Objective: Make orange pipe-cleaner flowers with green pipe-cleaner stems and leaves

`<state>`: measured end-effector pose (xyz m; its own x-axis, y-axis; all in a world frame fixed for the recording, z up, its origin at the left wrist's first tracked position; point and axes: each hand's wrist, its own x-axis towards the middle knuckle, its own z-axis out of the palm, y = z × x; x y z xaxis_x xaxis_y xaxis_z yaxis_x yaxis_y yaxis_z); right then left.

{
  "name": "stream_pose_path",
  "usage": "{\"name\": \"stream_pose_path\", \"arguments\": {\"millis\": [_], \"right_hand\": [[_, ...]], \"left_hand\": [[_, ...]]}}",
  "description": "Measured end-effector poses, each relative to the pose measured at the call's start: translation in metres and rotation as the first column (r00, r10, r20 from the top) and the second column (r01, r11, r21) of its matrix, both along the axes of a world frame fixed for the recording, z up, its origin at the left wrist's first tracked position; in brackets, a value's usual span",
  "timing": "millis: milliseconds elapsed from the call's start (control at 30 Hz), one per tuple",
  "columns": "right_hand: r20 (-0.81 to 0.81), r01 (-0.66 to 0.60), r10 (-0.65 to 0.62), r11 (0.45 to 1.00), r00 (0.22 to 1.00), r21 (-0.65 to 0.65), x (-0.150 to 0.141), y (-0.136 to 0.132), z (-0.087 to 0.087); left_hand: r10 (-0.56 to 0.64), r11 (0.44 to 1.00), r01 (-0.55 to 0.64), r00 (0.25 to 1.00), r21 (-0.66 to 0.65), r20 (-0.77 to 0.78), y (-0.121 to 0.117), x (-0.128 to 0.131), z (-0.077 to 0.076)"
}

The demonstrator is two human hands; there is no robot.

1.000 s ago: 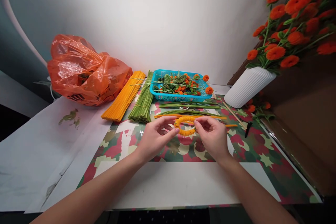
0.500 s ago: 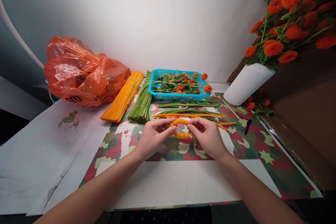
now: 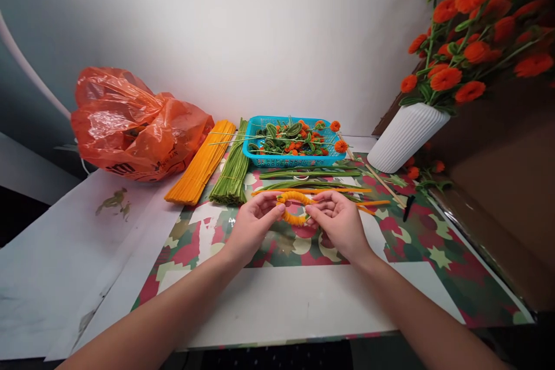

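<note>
Between my two hands is a ring of coiled orange-yellow pipe cleaner (image 3: 296, 197), held above the table. My left hand (image 3: 256, 221) pinches its left side between thumb and fingertips. On the opposite side, my right hand (image 3: 337, 219) grips it the same way. A bit of green shows at the ring near each hand's fingertips. Just behind the hands lie loose orange pipe cleaners (image 3: 359, 190) and loose green pipe cleaners (image 3: 312, 173).
A blue basket (image 3: 299, 160) holds green leaves and orange flowers. Left of it lie a green bundle (image 3: 229, 173), a yellow-orange bundle (image 3: 202, 165) and an orange plastic bag (image 3: 139, 127). A white vase (image 3: 407, 137) of orange flowers stands right, near a thin stick (image 3: 385, 184).
The ring looks slightly wider, and its left side is more visible between my fingers. Both hands keep their hold. The whole view has shifted a little.
</note>
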<state>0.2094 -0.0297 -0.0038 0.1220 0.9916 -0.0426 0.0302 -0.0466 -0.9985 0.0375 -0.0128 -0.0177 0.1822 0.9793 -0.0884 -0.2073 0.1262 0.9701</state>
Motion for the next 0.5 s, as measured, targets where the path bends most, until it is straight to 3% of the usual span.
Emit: {"name": "stream_pose_path", "arguments": {"millis": [100,200,367,500], "right_hand": [[0.115,-0.056,0.054,0.998,0.992,0.016,0.0027,-0.0025,0.003],[0.258,-0.069,0.037,0.991,0.965,0.119,0.0062,-0.003,0.006],[0.378,-0.345,0.242,0.91,0.893,0.232,0.006,0.0012,0.0057],[0.374,-0.416,0.312,0.878,0.873,0.238,0.0057,0.0049,0.0017]], "left_hand": [[-0.011,0.999,0.012,0.999,-0.035,0.03,0.0019,-0.0028,-0.0019],[-0.09,0.992,0.094,0.994,-0.079,0.054,0.0028,-0.0053,-0.0032],[-0.322,0.93,0.325,0.946,-0.171,0.048,0.0015,-0.0037,-0.0025],[-0.415,0.891,0.414,0.909,-0.185,0.032,0.0004,-0.0028,-0.0016]]}}
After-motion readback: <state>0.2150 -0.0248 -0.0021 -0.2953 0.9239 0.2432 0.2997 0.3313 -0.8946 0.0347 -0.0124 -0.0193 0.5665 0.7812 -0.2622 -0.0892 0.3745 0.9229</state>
